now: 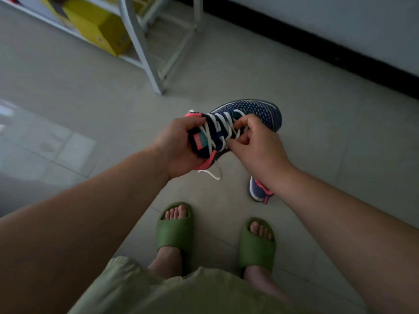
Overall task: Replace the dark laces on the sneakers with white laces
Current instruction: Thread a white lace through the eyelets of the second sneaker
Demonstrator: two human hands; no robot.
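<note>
My left hand (175, 147) gripped the heel end of one navy sneaker (254, 112), fingers curled over the pink collar, thumb side under it. The sneaker was held in the air between both hands, toe pointing away from me. My right hand (256, 143) pinched the white lace (217, 130) at the eyelets, fingertips closed on a crossing on the near side of the tongue. So both grips were clamped: left on the sneaker, right on the lace. One white lace was threaded in several crossings up the shoe, and a loose end (213, 174) hung down just below my left hand.

Second sneaker (258, 189) lay on the floor (317, 132) below my right wrist, mostly hidden by it; I could not tell its laces. Sneaker count: two, one held, one down.

Two green slides (174, 230) were on my feet, near side of the grips. Beyond the left grip stood a white shelf rack (145, 53) with a yellow box (90, 23) in it; box contents not visible, one more box edge blurred beside it.
</note>
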